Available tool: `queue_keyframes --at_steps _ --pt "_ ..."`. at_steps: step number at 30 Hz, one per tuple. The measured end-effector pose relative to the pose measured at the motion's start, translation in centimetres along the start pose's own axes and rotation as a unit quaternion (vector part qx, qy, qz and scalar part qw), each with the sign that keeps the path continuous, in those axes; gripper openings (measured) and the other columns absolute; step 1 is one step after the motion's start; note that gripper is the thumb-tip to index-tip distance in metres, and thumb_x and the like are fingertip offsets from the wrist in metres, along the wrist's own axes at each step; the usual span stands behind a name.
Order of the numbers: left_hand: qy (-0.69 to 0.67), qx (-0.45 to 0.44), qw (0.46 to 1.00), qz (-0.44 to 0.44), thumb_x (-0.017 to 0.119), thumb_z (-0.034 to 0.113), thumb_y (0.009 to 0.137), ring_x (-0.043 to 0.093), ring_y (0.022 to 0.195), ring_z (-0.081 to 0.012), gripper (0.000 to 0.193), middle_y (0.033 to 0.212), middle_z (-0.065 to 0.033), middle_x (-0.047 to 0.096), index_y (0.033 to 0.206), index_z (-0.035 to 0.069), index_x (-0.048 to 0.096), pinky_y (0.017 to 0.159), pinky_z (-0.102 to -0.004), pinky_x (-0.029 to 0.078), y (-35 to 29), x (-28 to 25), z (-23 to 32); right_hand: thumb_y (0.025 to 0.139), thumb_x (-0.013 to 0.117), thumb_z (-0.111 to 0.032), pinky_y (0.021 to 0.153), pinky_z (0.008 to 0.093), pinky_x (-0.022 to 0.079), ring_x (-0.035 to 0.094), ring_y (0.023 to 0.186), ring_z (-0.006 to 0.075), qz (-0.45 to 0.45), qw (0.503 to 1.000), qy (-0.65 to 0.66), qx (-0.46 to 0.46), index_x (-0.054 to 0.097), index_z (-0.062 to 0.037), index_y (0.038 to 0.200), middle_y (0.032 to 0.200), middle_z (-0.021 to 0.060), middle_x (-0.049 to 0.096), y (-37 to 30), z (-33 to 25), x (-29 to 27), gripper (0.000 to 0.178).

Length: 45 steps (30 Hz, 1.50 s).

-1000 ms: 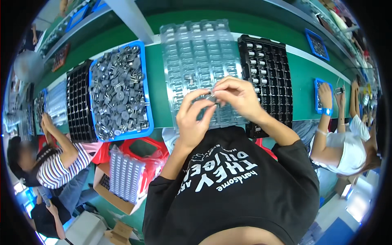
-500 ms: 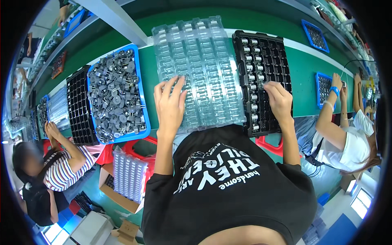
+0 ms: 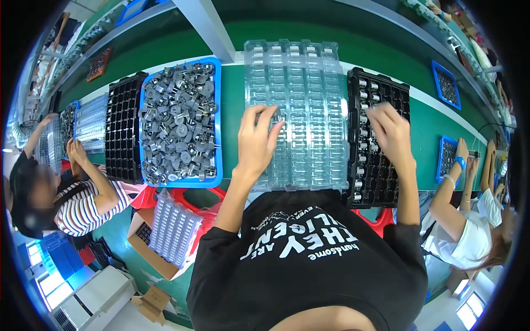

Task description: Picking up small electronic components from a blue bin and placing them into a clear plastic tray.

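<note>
My left hand (image 3: 257, 140) is over the left side of a clear plastic blister tray (image 3: 309, 132). Thumb and forefinger pinch a small dark metal part (image 3: 279, 118), partly hidden by the fingers. Small silvery parts (image 3: 294, 51) sit in the clear tray's far row; glare obscures many other pockets. My right hand (image 3: 393, 135) hovers over a black pocketed tray (image 3: 395, 91) just to the right, its fingertips smeared by motion. Silvery metal cylinders (image 3: 361, 138) fill pockets along that tray's left side; whether these fingers hold one cannot be seen.
Left of the clear tray, a blue bin (image 3: 218, 121) is heaped with grey round parts with metal pins. Beyond it stands another black tray (image 3: 122, 127). A metal post (image 3: 205, 27) rises behind the bench. Co-workers sit on both sides; an open carton (image 3: 160, 259) stands on the floor.
The whole view has shifted, so the bench things appear further right. My right hand has lifted slightly and blurs. A part now shows between my left thumb and forefinger.
</note>
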<state>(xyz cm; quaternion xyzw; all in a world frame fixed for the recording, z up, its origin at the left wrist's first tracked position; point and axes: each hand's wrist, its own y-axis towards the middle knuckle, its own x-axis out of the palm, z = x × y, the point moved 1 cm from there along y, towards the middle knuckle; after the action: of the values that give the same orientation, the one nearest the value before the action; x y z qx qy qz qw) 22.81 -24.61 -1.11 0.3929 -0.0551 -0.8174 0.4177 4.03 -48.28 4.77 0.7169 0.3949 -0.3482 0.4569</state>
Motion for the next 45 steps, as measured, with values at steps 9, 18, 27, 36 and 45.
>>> queue_keyframes --at_steps 9,18,27,36,45 --pt "-0.489 -0.248 0.836 0.021 0.053 0.004 0.095 0.048 0.070 -0.0057 0.023 0.109 -0.0094 0.064 0.116 -0.004 0.060 0.062 -0.0212 0.040 -1.7 -1.5 -0.4 0.087 0.063 -0.010 0.072 0.0360 0.048 0.061 0.081 0.0277 -0.087 0.981 0.072 -0.157 0.068 -0.0059 0.100 0.093 0.0094 0.057 16.8 3.2 9.6 0.015" --pt "-0.595 -0.313 0.738 0.059 0.046 0.022 0.104 0.047 0.073 -0.0071 0.038 0.102 -0.0032 0.054 0.117 -0.011 0.059 0.064 -0.0224 0.042 -2.4 -2.7 -1.0 0.085 0.066 -0.013 0.072 0.0401 0.047 0.058 0.084 0.0297 -0.168 0.956 -0.019 -0.241 0.058 -0.0082 0.098 0.095 0.0089 0.054 18.9 1.7 10.1 0.016" --pt "-0.453 -0.196 0.867 0.067 0.073 -0.007 0.078 0.051 0.070 -0.0048 0.052 0.112 -0.0124 0.062 0.126 -0.005 0.053 0.069 -0.0182 0.046 -2.6 -3.8 1.3 0.081 0.067 -0.008 0.071 0.0371 0.050 0.059 0.083 0.0263 -0.085 0.940 -0.076 -0.322 0.056 -0.0044 0.090 0.082 0.0084 0.057 18.3 1.8 11.1 0.014" --pt "-0.510 -0.097 0.849 0.098 0.071 -0.009 0.080 0.059 0.080 -0.0098 0.037 0.117 -0.0177 0.062 0.114 -0.006 0.058 0.070 -0.0216 0.050 -3.2 -3.9 2.0 0.082 0.069 0.004 0.075 0.0273 0.059 0.068 0.085 0.0178 -0.061 0.909 0.389 -0.134 0.066 0.0036 0.101 0.099 0.0136 0.067 10.0 -10.4 4.9 0.019" --pt "-0.567 -0.085 0.816 0.080 0.068 -0.015 0.078 0.065 0.082 -0.0199 0.044 0.118 -0.0221 0.059 0.119 -0.008 0.054 0.056 -0.0259 0.055 -3.7 -4.4 4.3 0.071 0.075 0.005 0.061 0.0293 0.055 0.066 0.073 0.0228 0.029 0.927 0.270 -0.257 0.069 -0.0018 0.104 0.096 0.0121 0.065 6.3 -12.7 2.8 0.034"
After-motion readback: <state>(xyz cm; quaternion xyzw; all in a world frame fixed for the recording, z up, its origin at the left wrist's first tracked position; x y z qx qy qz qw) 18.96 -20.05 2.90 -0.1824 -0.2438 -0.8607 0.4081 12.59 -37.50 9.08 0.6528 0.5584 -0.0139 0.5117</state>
